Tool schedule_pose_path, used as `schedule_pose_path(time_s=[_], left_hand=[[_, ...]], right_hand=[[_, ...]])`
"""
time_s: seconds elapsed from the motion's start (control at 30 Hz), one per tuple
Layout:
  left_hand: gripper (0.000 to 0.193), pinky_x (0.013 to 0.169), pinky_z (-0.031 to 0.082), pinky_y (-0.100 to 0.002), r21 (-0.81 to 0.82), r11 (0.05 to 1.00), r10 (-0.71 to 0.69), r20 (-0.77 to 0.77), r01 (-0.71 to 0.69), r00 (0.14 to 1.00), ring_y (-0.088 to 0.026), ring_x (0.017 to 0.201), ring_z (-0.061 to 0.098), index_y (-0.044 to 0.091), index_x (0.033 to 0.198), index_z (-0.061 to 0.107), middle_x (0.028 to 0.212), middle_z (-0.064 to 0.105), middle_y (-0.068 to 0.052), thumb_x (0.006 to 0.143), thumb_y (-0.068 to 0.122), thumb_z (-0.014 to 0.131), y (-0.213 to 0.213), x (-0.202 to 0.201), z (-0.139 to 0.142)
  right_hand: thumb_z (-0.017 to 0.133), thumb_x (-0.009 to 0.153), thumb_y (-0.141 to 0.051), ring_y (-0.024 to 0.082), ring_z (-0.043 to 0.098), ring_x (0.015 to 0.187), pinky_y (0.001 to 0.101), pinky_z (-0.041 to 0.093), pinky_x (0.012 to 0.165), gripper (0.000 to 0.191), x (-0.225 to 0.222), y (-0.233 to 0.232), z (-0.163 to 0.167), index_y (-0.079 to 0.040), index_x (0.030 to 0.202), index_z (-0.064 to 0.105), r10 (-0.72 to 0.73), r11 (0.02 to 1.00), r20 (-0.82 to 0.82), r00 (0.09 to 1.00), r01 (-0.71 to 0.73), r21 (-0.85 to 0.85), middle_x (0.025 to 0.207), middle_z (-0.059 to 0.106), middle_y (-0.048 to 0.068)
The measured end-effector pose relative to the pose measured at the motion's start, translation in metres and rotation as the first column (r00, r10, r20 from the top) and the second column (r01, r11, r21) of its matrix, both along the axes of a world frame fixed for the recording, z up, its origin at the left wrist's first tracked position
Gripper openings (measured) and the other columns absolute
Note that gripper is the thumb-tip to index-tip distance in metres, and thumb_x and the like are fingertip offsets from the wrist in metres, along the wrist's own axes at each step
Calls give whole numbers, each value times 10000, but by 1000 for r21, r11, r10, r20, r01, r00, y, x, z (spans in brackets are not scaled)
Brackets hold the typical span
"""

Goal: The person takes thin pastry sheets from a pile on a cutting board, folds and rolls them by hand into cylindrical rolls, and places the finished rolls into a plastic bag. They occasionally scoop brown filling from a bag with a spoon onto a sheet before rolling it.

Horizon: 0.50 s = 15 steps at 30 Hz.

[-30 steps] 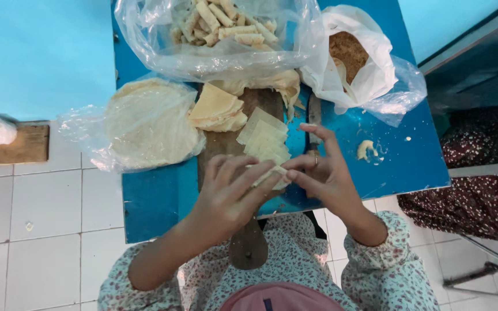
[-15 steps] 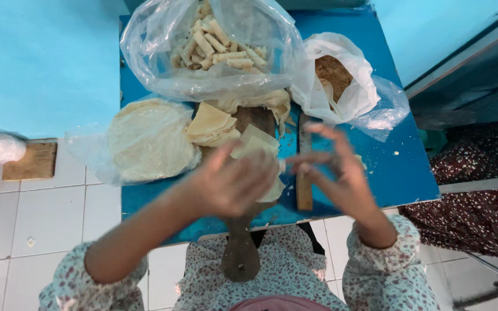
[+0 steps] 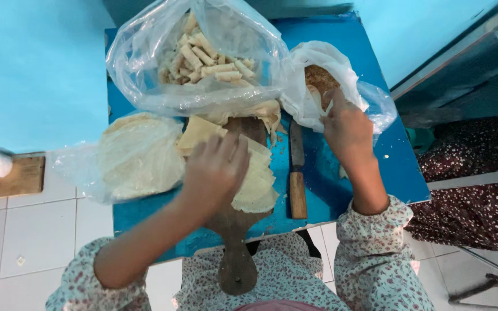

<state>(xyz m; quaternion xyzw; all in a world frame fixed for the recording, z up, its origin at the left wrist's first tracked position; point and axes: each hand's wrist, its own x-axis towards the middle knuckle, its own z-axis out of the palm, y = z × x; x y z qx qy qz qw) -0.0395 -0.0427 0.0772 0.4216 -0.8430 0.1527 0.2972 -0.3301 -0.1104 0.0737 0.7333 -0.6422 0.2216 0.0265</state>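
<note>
Your left hand (image 3: 217, 164) rests flat, fingers together, on the cut wrappers (image 3: 257, 178) atop the wooden board (image 3: 234, 230). Your right hand (image 3: 347, 129) reaches into the white filling bag (image 3: 318, 69), far right; its grip is hidden. A clear bag of rolls (image 3: 203, 57) lies far centre, and a knife (image 3: 298, 173) lies between your hands.

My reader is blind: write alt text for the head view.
Seen from above, the right hand reaches into a white bag of brown filling while the left hand rests on wrappers stacked on a wooden board. A knife lies between them on the blue table.
</note>
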Motion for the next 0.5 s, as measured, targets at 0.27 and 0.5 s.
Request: schedule_pose_path(time_s=[0.27, 0.5], left_hand=[[468, 572, 519, -368, 377, 902, 156, 170, -211, 973, -260, 836, 607, 81, 886, 588, 881, 565, -80, 790, 514, 740, 42, -16, -34], [463, 576, 517, -360, 413, 883, 132, 237, -223, 962, -246, 837, 607, 84, 891, 585, 869, 568, -67, 792, 507, 742, 47, -17, -45]], right_hand=[[643, 909, 67, 382, 710, 827, 467, 557, 682, 406, -3, -11, 3, -24, 1284, 518, 32, 982, 218, 975, 10, -189, 921, 689, 188], [613, 974, 120, 414, 681, 935, 476, 548, 807, 403, 0, -17, -2, -14, 1350, 559, 128, 894, -27, 991, -127, -430, 1026, 706, 210]])
